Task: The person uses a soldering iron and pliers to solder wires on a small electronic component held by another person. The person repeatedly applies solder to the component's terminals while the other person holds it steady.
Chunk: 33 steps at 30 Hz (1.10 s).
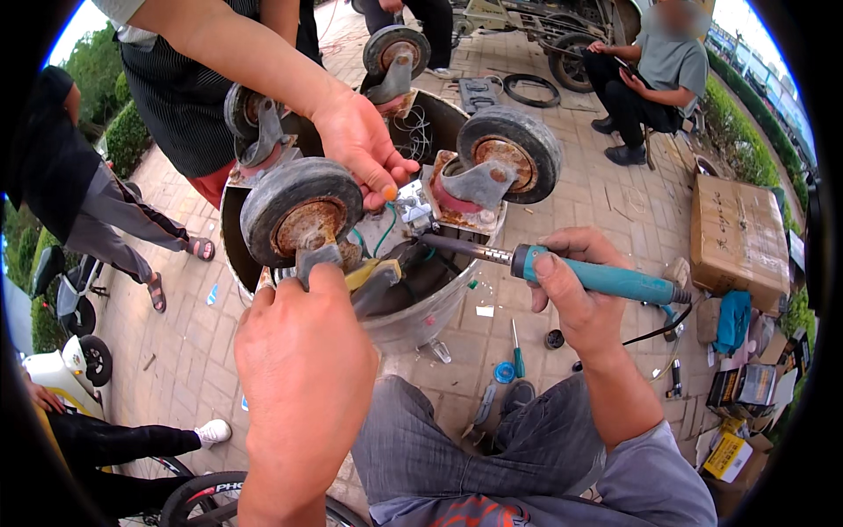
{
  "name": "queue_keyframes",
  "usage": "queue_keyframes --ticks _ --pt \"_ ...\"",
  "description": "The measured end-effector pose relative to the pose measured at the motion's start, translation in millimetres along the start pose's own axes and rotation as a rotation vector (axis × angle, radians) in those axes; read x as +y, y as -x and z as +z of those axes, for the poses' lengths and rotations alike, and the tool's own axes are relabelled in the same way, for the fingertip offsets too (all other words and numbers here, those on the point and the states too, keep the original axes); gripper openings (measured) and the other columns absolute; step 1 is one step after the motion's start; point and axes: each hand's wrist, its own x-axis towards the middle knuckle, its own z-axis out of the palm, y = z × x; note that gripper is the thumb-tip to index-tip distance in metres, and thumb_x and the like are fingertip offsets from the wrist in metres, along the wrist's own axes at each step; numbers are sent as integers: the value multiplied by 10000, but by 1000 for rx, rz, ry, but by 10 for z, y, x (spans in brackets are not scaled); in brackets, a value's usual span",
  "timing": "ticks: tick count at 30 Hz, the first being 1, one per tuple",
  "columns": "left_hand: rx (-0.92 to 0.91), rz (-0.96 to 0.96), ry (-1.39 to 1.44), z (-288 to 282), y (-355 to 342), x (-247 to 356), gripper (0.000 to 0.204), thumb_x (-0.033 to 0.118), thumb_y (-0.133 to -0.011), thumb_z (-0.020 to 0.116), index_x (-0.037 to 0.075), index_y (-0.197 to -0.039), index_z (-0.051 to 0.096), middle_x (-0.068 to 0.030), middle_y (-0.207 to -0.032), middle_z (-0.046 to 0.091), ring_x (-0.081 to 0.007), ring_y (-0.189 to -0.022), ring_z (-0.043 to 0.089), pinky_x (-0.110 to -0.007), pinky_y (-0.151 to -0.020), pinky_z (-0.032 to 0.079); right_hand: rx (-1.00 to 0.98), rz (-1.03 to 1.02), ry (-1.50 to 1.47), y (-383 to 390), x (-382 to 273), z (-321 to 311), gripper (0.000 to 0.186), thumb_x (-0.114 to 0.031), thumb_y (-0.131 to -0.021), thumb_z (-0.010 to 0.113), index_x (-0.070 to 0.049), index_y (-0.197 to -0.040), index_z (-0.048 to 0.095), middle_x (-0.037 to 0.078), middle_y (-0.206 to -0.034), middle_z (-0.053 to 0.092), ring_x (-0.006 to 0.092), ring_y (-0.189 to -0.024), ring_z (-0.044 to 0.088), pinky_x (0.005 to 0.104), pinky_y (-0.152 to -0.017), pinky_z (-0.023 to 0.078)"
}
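My right hand grips a teal-handled soldering iron, its shaft pointing left. The iron's tip is close to a small silver metal part with green wires; I cannot tell if they touch. Another person's hand reaches in from above, with fingers at that part. My left hand is closed on the metal fork of a caster wheel, its fingertips partly hidden. This caster and a second caster sit on an upturned, drum-like metal body with wires inside.
Two more casters stand farther back. On the paving lie a screwdriver, a blue round tin and pliers. Cardboard boxes stand at right. A seated person is beyond; a bicycle wheel is lower left.
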Motion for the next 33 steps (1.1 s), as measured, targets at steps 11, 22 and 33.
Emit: queue_keyframes --ticks 11,22,33 --pt "-133 -51 9 -99 -153 50 169 51 -714 640 7 -859 566 -193 -799 612 -389 -810 610 -480 -715 487 21 28 23 -67 12 -185 201 -83 -831 723 19 -974 625 71 -748 659 88 -596 589 227 -514 435" --pt "-280 -81 97 -271 -296 43 202 51 -700 605 30 -897 570 -137 -876 580 -328 -800 553 -440 -696 444 -317 100 243 -458 -577 -302 301 -66 -753 768 19 -1004 624 146 -789 674 210 -694 660 283 -576 496" --pt "-359 -316 256 -328 -314 100 349 -40 -660 663 12 -1000 602 -193 -1134 568 -399 -1045 515 -488 -910 414 -455 137 307 -732 -777 -275 356 -22 -724 780 28 -1044 633 179 -864 681 277 -752 680 338 -659 541"
